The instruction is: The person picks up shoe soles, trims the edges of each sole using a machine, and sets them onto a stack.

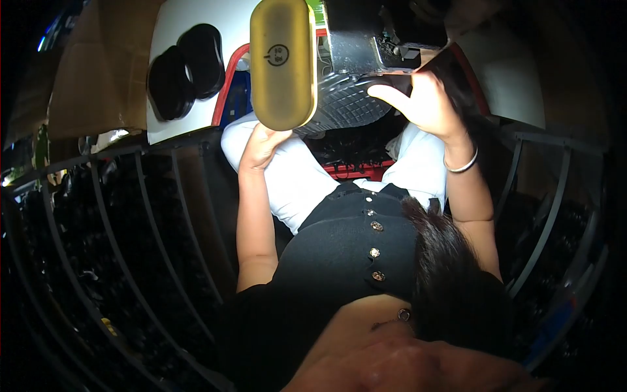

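Near the table (199,114), yellow casing (283,85) bears circular mark (277,55).

A yellow, round-ended oblong case (282,65) lies across the approach to the left hand (262,147), covering its fingers. A black metal machine (356,42) bars the way beyond the right hand (432,111). Between the hands, a gap opens over a dark quilted sheet (346,103). Black oval pads (170,83) obstruct the white tabletop (179,129) at left.
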`<control>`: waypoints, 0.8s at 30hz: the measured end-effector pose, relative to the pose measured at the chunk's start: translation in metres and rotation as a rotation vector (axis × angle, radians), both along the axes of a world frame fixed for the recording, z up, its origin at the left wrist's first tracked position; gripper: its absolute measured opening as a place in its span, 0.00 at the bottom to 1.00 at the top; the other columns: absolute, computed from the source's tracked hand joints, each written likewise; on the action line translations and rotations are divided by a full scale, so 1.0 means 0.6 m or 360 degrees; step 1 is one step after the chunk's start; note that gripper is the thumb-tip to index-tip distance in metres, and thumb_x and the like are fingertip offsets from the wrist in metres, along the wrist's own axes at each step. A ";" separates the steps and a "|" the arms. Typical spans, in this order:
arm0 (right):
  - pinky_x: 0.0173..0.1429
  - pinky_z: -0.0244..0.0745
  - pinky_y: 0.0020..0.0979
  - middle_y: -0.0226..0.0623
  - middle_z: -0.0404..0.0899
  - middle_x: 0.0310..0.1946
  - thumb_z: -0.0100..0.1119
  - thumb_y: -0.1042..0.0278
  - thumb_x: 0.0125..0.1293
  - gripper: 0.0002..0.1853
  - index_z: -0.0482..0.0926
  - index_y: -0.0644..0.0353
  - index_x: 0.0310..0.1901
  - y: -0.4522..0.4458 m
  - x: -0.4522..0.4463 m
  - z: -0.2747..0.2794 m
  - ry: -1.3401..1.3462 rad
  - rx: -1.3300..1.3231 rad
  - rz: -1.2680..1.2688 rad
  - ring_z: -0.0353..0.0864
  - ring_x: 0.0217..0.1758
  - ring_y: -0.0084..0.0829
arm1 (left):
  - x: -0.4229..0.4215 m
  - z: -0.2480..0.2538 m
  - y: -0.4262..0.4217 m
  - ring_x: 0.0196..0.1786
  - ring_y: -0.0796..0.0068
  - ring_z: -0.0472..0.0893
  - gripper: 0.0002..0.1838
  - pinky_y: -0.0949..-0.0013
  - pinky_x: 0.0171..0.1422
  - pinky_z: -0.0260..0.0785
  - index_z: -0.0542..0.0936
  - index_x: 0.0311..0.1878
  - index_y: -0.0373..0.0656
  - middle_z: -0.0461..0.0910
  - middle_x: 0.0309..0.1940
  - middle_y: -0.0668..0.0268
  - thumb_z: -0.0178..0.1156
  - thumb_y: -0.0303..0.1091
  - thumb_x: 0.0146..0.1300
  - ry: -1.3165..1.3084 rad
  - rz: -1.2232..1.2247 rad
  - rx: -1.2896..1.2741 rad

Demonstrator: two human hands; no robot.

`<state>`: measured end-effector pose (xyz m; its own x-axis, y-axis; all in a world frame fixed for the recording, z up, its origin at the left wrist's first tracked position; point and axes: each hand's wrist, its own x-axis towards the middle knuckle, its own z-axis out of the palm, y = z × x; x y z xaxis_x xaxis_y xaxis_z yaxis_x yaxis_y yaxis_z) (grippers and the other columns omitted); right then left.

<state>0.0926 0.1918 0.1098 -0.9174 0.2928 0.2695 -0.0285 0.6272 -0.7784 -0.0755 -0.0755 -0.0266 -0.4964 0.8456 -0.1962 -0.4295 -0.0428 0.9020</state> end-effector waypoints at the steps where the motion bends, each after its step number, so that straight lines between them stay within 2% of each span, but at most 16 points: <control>1: 0.35 0.73 0.25 0.44 0.82 0.29 0.66 0.58 0.56 0.17 0.82 0.65 0.39 0.002 -0.006 0.005 -0.0004 0.0092 0.0078 0.79 0.26 0.28 | 0.002 -0.008 0.008 0.52 0.74 0.75 0.22 0.70 0.61 0.64 0.71 0.55 0.32 0.77 0.50 0.62 0.61 0.23 0.57 0.0024 -0.0094 -0.0101; 4: 0.35 0.74 0.26 0.42 0.83 0.29 0.66 0.58 0.57 0.17 0.82 0.65 0.39 0.009 -0.016 -0.002 -0.0043 0.0192 0.0135 0.80 0.26 0.31 | 0.011 0.026 0.069 0.50 0.75 0.76 0.24 0.70 0.60 0.65 0.73 0.55 0.31 0.78 0.48 0.61 0.65 0.27 0.54 0.0457 -0.0541 -0.0393; 5: 0.34 0.75 0.25 0.41 0.83 0.31 0.65 0.58 0.57 0.17 0.82 0.65 0.40 0.013 -0.018 -0.001 -0.0321 0.0224 0.0147 0.81 0.28 0.33 | 0.015 0.047 0.094 0.50 0.75 0.76 0.25 0.71 0.59 0.66 0.73 0.54 0.31 0.79 0.48 0.61 0.67 0.29 0.53 0.0671 -0.0714 -0.0461; 7: 0.33 0.75 0.25 0.40 0.83 0.33 0.65 0.58 0.57 0.17 0.81 0.65 0.41 0.030 -0.025 -0.029 -0.0084 0.0284 0.0389 0.81 0.28 0.32 | 0.044 0.113 0.144 0.54 0.71 0.73 0.28 0.67 0.60 0.66 0.73 0.56 0.36 0.78 0.50 0.60 0.69 0.35 0.52 0.1278 -0.0601 -0.0525; 8: 0.33 0.75 0.24 0.40 0.83 0.34 0.65 0.59 0.57 0.17 0.81 0.65 0.41 0.035 -0.025 -0.038 0.0038 0.0315 0.0509 0.82 0.28 0.31 | 0.064 0.127 0.161 0.59 0.67 0.71 0.31 0.64 0.61 0.65 0.73 0.57 0.40 0.76 0.52 0.58 0.70 0.39 0.50 0.1623 -0.0299 -0.0447; 9: 0.36 0.75 0.25 0.39 0.83 0.34 0.66 0.58 0.56 0.17 0.81 0.63 0.41 0.020 -0.022 -0.003 -0.0252 0.0166 0.0312 0.82 0.30 0.30 | 0.072 0.132 0.185 0.54 0.67 0.75 0.26 0.64 0.57 0.68 0.76 0.52 0.39 0.79 0.47 0.61 0.70 0.40 0.51 0.1130 -0.0090 -0.0047; 10: 0.40 0.75 0.25 0.38 0.83 0.35 0.66 0.57 0.56 0.19 0.80 0.63 0.43 0.025 -0.020 -0.011 -0.0275 0.0116 0.0204 0.82 0.33 0.29 | 0.081 0.145 0.189 0.49 0.69 0.78 0.25 0.67 0.55 0.69 0.76 0.51 0.38 0.80 0.45 0.61 0.70 0.38 0.51 0.0788 -0.0079 0.0042; 11: 0.43 0.75 0.25 0.38 0.83 0.37 0.66 0.56 0.56 0.20 0.79 0.63 0.45 0.031 -0.015 -0.031 -0.0297 0.0066 0.0097 0.81 0.36 0.28 | 0.087 0.157 0.191 0.48 0.71 0.78 0.23 0.69 0.55 0.70 0.76 0.51 0.37 0.79 0.46 0.62 0.70 0.32 0.52 0.0690 -0.0081 0.0032; 12: 0.46 0.74 0.26 0.38 0.82 0.36 0.67 0.58 0.57 0.22 0.77 0.66 0.46 0.022 -0.016 -0.048 0.0087 -0.0351 0.0156 0.80 0.38 0.24 | 0.092 0.162 0.191 0.48 0.73 0.78 0.22 0.71 0.55 0.70 0.75 0.51 0.36 0.78 0.46 0.62 0.69 0.27 0.52 0.0589 -0.0082 0.0019; 13: 0.48 0.74 0.27 0.38 0.81 0.34 0.67 0.59 0.57 0.23 0.75 0.68 0.47 0.014 -0.017 -0.065 0.0473 -0.0723 0.0285 0.78 0.40 0.20 | 0.102 0.164 0.189 0.48 0.73 0.78 0.23 0.71 0.53 0.71 0.75 0.51 0.35 0.79 0.45 0.61 0.69 0.30 0.51 0.0510 -0.0023 -0.0020; 14: 0.57 0.70 0.28 0.35 0.81 0.39 0.67 0.57 0.57 0.27 0.72 0.65 0.53 -0.018 -0.003 -0.094 0.0668 -0.1120 0.0161 0.77 0.46 0.23 | 0.109 0.163 0.190 0.48 0.72 0.78 0.25 0.71 0.51 0.72 0.75 0.50 0.35 0.79 0.44 0.60 0.70 0.34 0.51 0.0430 0.0042 -0.0057; 15: 0.59 0.68 0.28 0.34 0.80 0.42 0.69 0.55 0.54 0.29 0.74 0.65 0.52 -0.033 0.026 -0.127 0.0306 -0.1311 0.0274 0.76 0.49 0.24 | 0.113 0.145 0.194 0.46 0.72 0.78 0.25 0.71 0.50 0.72 0.74 0.50 0.35 0.78 0.44 0.61 0.70 0.33 0.50 0.0437 0.0133 -0.0020; 16: 0.60 0.67 0.27 0.36 0.80 0.45 0.69 0.56 0.55 0.28 0.75 0.66 0.52 -0.044 0.058 -0.173 -0.0655 -0.1128 0.0117 0.75 0.51 0.25 | 0.117 0.150 0.194 0.46 0.72 0.78 0.25 0.71 0.51 0.72 0.74 0.50 0.35 0.78 0.44 0.61 0.70 0.33 0.50 0.0450 0.0151 -0.0088; 17: 0.59 0.67 0.26 0.36 0.80 0.47 0.68 0.59 0.56 0.24 0.77 0.67 0.50 -0.074 0.061 -0.204 -0.0805 -0.0867 0.0178 0.75 0.50 0.26 | 0.121 0.159 0.193 0.46 0.72 0.78 0.25 0.71 0.51 0.72 0.74 0.50 0.34 0.78 0.44 0.61 0.70 0.33 0.50 0.0463 0.0166 -0.0158; 19: 0.55 0.69 0.26 0.36 0.80 0.45 0.63 0.65 0.60 0.19 0.77 0.68 0.50 -0.121 0.078 -0.321 -0.0448 -0.1423 0.0268 0.75 0.48 0.23 | 0.127 0.151 0.191 0.46 0.71 0.78 0.23 0.69 0.52 0.71 0.75 0.48 0.35 0.78 0.44 0.60 0.69 0.34 0.51 0.0440 0.0197 -0.0152; 24: 0.49 0.74 0.25 0.36 0.80 0.43 0.61 0.69 0.62 0.17 0.75 0.70 0.50 -0.084 0.121 -0.291 -0.0661 -0.1495 0.0265 0.77 0.42 0.20 | 0.134 0.132 0.186 0.44 0.75 0.78 0.15 0.72 0.48 0.71 0.79 0.45 0.36 0.81 0.40 0.62 0.65 0.31 0.56 0.0304 0.0199 -0.0179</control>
<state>0.1652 0.1415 -0.0647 -0.9339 0.0823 -0.3481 0.3230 -0.2239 -0.9195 0.0048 0.0363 0.0525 -0.6329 0.7535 -0.1782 -0.2486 0.0201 0.9684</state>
